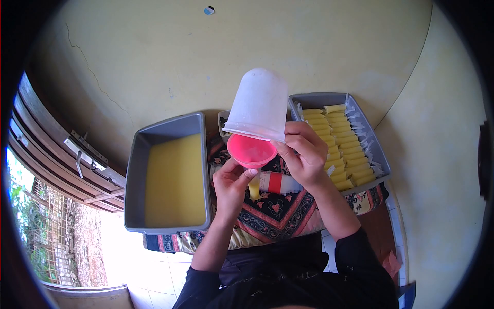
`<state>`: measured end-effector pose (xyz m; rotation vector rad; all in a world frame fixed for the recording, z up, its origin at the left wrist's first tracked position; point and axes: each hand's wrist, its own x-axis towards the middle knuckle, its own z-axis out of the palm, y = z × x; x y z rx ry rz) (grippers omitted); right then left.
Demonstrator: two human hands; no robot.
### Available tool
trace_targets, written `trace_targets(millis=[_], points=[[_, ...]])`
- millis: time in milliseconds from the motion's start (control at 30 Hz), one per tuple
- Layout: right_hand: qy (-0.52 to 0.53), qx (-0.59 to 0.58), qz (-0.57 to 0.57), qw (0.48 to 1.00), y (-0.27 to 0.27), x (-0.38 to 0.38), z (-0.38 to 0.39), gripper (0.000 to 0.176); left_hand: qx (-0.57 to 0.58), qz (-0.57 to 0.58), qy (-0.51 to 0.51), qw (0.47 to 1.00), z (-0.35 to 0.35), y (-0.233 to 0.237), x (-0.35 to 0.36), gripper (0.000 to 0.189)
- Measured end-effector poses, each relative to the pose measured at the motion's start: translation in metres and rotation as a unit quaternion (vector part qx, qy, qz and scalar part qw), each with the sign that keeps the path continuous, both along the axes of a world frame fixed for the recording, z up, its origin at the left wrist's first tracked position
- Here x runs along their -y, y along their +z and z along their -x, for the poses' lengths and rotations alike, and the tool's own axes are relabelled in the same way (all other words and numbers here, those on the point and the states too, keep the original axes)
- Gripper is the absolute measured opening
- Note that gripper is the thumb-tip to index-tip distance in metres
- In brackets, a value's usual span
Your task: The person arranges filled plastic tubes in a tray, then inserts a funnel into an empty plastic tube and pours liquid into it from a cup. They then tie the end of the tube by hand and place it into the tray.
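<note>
My left hand (230, 186) is closed around the neck of a pink funnel (252, 150), thumb in front. Below its fingers hangs a slim clear bag (254, 190) with yellow liquid in it. My right hand (306, 153) pinches the rim of a white plastic cup (258, 103), which is tipped upside down over the funnel. The cup's inside is hidden from me. Behind my hands, a clear plastic pack with a red band (276, 183) lies on the patterned cloth (272, 219).
At left stands a grey tub (207, 175) of yellow liquid. A second grey tub (380, 149) at right holds rows of filled yellow bags (350, 147). Between them, another container (223, 117) is mostly hidden by the cup. A wall (154, 56) rises behind.
</note>
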<state>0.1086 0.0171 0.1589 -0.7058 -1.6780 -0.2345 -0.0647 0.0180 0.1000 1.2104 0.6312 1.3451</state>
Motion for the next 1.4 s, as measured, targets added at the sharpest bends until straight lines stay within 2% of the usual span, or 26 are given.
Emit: trace_targets(millis=[167, 233, 300, 367, 500, 567, 667, 700, 800, 833, 900, 933, 1000, 1033, 1067, 1100, 1133, 1200, 1233, 1300, 1333, 1400], points=[[-0.015, -0.042, -0.015, 0.999, -0.004, 0.003, 0.003, 0.015, -0.002, 0.020, 0.035, 0.999, 0.002, -0.011, -0.001, 0.027], [0.005, -0.235, 0.119, 0.965, -0.015, 0.007, 0.006, 0.019, 0.019, 0.012, 0.053, 0.998, 0.002, -0.011, -0.001, 0.026], [0.030, -0.271, 0.134, 0.953, -0.022, 0.002, 0.009, 0.024, 0.041, 0.004, 0.070, 0.997, 0.002, -0.012, -0.001, 0.026], [0.095, -0.410, 0.175, 0.890, -0.042, -0.011, 0.012, 0.026, 0.041, 0.000, 0.105, 0.994, 0.004, -0.014, -0.003, 0.024], [0.122, -0.448, 0.254, 0.848, -0.094, -0.026, 0.012, 0.028, 0.035, 0.010, 0.117, 0.992, 0.007, -0.018, -0.006, 0.022], [0.100, -0.451, 0.370, 0.806, -0.124, -0.035, 0.011, 0.027, 0.014, 0.013, 0.122, 0.992, 0.007, -0.021, -0.008, 0.021], [0.101, -0.462, 0.427, 0.771, -0.161, -0.050, 0.008, 0.029, 0.047, 0.017, 0.100, 0.994, 0.006, -0.028, -0.011, 0.020], [0.104, -0.465, 0.461, 0.749, -0.164, -0.051, 0.008, 0.029, 0.047, 0.017, 0.101, 0.994, 0.007, -0.030, -0.011, 0.020], [0.121, -0.450, 0.499, 0.731, -0.168, -0.052, 0.005, 0.031, 0.048, 0.022, 0.090, 0.994, 0.009, -0.035, -0.012, 0.020], [0.121, -0.449, 0.500, 0.731, -0.164, -0.051, 0.001, 0.031, 0.042, 0.019, 0.086, 0.995, 0.010, -0.035, -0.012, 0.020], [-0.043, -0.256, 0.560, 0.787, -0.151, -0.046, -0.007, 0.030, 0.035, 0.017, 0.081, 0.996, 0.009, -0.036, -0.011, 0.020], [-0.044, -0.255, 0.560, 0.787, -0.149, -0.044, -0.006, 0.030, 0.032, 0.020, 0.078, 0.996, 0.009, -0.035, -0.011, 0.021], [-0.217, -0.125, 0.364, 0.897, -0.145, -0.038, -0.005, 0.040, 0.030, 0.023, 0.075, 0.996, 0.008, -0.036, -0.011, 0.021], [-0.217, -0.124, 0.364, 0.897, -0.135, -0.033, -0.001, 0.040, 0.029, 0.020, 0.063, 0.997, 0.008, -0.038, -0.012, 0.021], [-0.098, -0.201, 0.284, 0.932, -0.125, -0.027, 0.004, 0.048, 0.028, 0.016, 0.051, 0.998, 0.008, -0.039, -0.012, 0.022], [0.024, -0.273, 0.196, 0.941, -0.110, -0.021, 0.009, 0.058, 0.028, 0.017, 0.051, 0.998, 0.007, -0.037, -0.012, 0.022], [0.023, -0.273, 0.197, 0.941, -0.094, -0.014, 0.013, 0.058, 0.024, 0.025, 0.043, 0.998, 0.006, -0.034, -0.010, 0.022], [0.128, -0.216, 0.133, 0.959, -0.065, -0.002, 0.017, 0.054, 0.019, 0.035, 0.034, 0.999, 0.003, -0.031, -0.008, 0.022], [0.126, -0.217, 0.132, 0.959, -0.058, -0.001, 0.013, 0.054, 0.015, 0.029, 0.029, 0.999, 0.001, -0.030, -0.008, 0.022], [0.038, 0.029, 0.108, 0.993, -0.050, -0.002, 0.002, 0.036, 0.011, 0.022, 0.024, 0.999, -0.001, -0.031, -0.009, 0.021], [0.092, -0.075, 0.147, 0.982, -0.060, -0.004, 0.007, 0.024, -0.003, 0.021, 0.024, 0.999, -0.001, -0.034, -0.011, 0.019], [0.097, -0.116, 0.147, 0.977, -0.064, -0.006, 0.006, 0.023, -0.017, 0.020, 0.025, 0.999, 0.000, -0.036, -0.011, 0.017]])
